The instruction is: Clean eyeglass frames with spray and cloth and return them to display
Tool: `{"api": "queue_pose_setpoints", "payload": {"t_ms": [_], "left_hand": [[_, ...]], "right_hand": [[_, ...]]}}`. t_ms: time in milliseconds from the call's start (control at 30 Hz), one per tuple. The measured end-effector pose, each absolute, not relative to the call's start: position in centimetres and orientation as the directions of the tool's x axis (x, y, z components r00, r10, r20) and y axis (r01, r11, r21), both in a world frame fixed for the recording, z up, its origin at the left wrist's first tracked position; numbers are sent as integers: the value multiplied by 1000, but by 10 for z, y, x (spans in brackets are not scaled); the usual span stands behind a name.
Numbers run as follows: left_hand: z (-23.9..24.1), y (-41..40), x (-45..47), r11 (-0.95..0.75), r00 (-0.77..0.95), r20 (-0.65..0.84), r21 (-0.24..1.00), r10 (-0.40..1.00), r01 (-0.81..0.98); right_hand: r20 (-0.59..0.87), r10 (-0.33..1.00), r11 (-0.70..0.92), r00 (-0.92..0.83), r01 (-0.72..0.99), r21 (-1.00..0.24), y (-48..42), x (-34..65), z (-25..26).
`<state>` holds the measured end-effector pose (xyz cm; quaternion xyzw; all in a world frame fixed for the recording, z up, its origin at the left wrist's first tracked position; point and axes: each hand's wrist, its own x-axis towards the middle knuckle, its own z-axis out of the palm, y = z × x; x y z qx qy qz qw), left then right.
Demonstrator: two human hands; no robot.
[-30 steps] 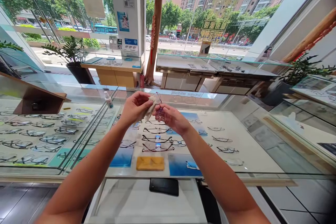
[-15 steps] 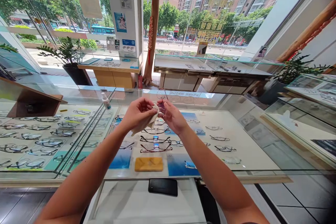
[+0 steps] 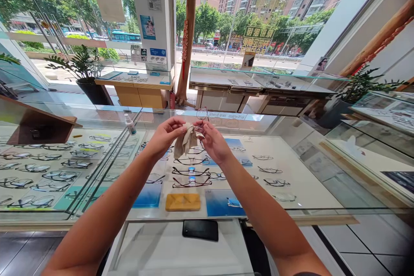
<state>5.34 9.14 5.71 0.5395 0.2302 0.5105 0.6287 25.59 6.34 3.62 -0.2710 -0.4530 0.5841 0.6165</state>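
Observation:
A pale beige cloth point(image 3: 185, 141) hangs in folds from my left hand point(image 3: 164, 136), pinched between thumb and fingers. My right hand point(image 3: 216, 141) grips a pair of thin-rimmed eyeglasses point(image 3: 202, 114), one lens standing up above the fingertips. The cloth's right edge meets the lower part of the glasses, where the hands come together; the exact contact there is hard to make out. Both hands are above the glass display counter point(image 3: 291, 146). Under them, dark-framed glasses point(image 3: 191, 172) lie in a column inside the case.
A yellow-brown glasses case point(image 3: 183, 202) sits near the counter's front, with a black phone point(image 3: 200, 230) on the white surface below. A spray bottle point(image 3: 130, 123) stands at the left. A brown wooden panel point(image 3: 39, 120) juts in from the left edge.
My left hand has shifted slightly left and up, and more of the cloth now hangs loose. The glasses have turned a little in my right hand, their upper lens moving slightly right.

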Motion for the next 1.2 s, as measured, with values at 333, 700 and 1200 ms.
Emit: {"api": "queue_pose_setpoints", "payload": {"t_ms": [333, 700, 1200], "left_hand": [[50, 89, 61, -49, 400, 219, 918, 890, -393], [49, 81, 65, 1, 504, 27, 999, 863, -54], [46, 70, 73, 165, 626, 66, 939, 777, -303]], "right_hand": [[265, 951, 158, -160, -484, -860, 61, 249, 35], [204, 960, 76, -192, -523, -849, 55, 249, 38], [228, 958, 115, -172, -498, -860, 52, 245, 40]]}}
